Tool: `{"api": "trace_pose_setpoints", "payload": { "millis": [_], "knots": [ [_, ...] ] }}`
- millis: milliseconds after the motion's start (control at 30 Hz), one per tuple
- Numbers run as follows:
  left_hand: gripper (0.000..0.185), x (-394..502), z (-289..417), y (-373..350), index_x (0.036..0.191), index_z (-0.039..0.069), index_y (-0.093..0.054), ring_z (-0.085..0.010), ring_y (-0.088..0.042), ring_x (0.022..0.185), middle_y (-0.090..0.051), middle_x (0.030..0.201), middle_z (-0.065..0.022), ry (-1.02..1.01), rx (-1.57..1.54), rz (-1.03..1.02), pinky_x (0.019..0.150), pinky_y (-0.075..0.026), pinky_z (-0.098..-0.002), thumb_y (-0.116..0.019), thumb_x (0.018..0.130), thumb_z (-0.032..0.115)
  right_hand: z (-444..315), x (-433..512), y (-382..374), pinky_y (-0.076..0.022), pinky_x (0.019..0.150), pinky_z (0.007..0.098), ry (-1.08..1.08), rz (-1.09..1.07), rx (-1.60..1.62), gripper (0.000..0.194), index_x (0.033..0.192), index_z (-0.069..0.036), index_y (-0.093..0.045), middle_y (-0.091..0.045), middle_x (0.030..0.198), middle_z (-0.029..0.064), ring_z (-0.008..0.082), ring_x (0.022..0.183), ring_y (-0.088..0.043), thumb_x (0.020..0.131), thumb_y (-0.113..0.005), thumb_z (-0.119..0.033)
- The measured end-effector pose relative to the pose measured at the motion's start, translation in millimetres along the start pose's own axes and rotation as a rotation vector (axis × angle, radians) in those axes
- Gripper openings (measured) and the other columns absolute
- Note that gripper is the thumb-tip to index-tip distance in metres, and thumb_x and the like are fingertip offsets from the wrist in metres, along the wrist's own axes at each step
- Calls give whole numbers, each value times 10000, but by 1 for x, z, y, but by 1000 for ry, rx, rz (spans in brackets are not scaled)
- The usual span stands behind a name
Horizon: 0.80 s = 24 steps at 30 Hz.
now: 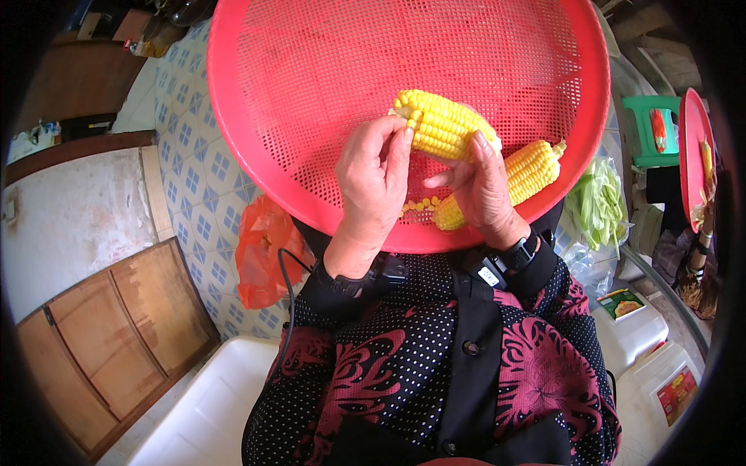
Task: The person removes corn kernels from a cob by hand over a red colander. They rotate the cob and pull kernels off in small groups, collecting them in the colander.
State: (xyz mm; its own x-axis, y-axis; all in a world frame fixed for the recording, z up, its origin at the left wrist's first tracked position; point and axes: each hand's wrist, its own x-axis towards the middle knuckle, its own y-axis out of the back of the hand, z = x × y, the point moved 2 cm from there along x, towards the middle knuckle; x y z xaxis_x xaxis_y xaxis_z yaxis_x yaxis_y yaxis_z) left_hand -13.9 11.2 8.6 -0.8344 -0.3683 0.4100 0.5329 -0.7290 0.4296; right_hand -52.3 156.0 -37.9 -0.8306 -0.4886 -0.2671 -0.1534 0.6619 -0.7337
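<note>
My right hand [486, 192] holds a yellow ear of corn [449, 128] by its right end, the thumb pressed on the kernels. At the ear's left end, my left hand [376, 169] pinches the kernels between thumb and forefinger. Both hands are over a big red mesh basket [326, 70] in front of my body. More corn [533, 169] lies in the basket near its front rim. My right hand covers its middle, so I cannot tell if it is one ear or two. A few loose kernels [421, 205] rest on the mesh beside it.
An orange-red plastic bag [268, 250] lies on the tiled floor to the left. Green husks [597, 201] fill a clear bag at right. Beyond stand a green stool [635, 131] and another red basket [693, 163]. A white tub [204, 402] is at lower left.
</note>
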Motion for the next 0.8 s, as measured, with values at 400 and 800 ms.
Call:
{"api": "trace_pose_setpoints", "payload": {
  "millis": [400, 800],
  "knots": [
    [220, 11, 20, 33, 1009, 7, -720, -80, -574, 769, -614, 881, -14, 76, 119, -197, 651, -492, -213, -769, 798, -28, 1, 2, -2, -624, 621, 341, -63, -28, -31, 550, 1324, 26, -457, -627, 1214, 185, 268, 972, -691, 1016, -460, -430],
    [239, 11, 27, 42, 1049, -9, -716, -107, -594, 761, -621, 873, -48, 39, 238, -225, 675, -507, -236, -745, 814, -36, 2, 0, 1, -614, 633, 328, -35, -57, -120, 448, 1290, 18, -498, -665, 1152, 164, 248, 817, -710, 1008, -499, -330]
  ]
}}
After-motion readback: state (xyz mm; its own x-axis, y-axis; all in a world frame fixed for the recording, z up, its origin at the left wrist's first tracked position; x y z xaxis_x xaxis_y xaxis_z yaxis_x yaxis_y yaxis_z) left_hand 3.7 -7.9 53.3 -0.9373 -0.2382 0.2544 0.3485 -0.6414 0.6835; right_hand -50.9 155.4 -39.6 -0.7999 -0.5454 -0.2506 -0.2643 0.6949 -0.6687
